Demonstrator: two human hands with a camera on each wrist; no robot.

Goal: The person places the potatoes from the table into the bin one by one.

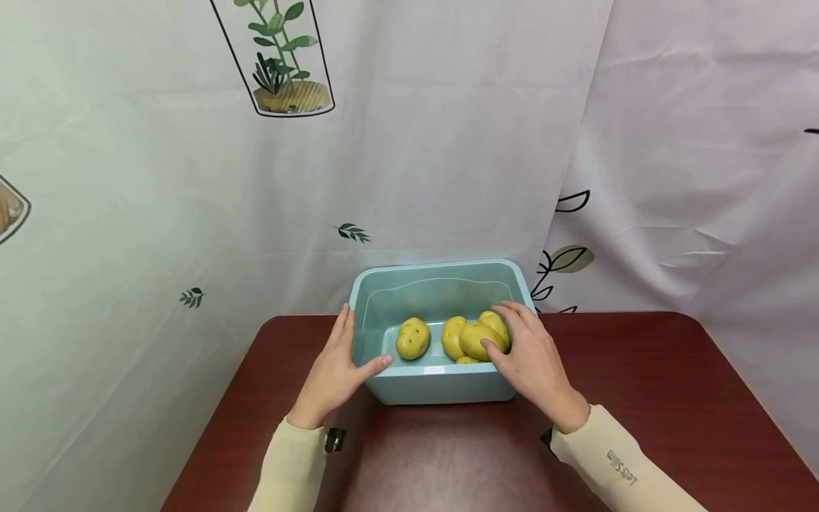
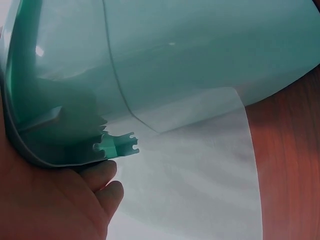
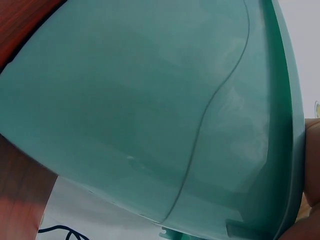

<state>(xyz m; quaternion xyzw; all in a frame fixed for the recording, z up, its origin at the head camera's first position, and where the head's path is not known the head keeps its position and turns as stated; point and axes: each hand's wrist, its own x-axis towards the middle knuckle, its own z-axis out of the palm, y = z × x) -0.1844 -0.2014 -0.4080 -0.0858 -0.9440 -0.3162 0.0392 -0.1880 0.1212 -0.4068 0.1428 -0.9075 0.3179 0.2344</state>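
A light blue plastic bin (image 1: pixel 441 387) stands on the table and holds several yellow potatoes. One potato (image 1: pixel 412 338) lies by itself on the left; the rest are heaped at the right, with one potato (image 1: pixel 480 341) on top. My left hand (image 1: pixel 334 373) is spread at the bin's front left corner, its fingers straight along the outer side and its thumb over the front rim. Reaching over the right rim, my right hand (image 1: pixel 531 355) has its fingers apart above the heap, thumb tip at the top potato. Both wrist views mostly show the bin's outer walls (image 3: pixel 125 100).
The dark red-brown table (image 1: pixel 614 370) extends to both sides of the bin and in front of it. Behind hangs a pale cloth (image 1: pixel 448 163) printed with plants. A dark cable (image 3: pixel 65 228) shows low in the right wrist view.
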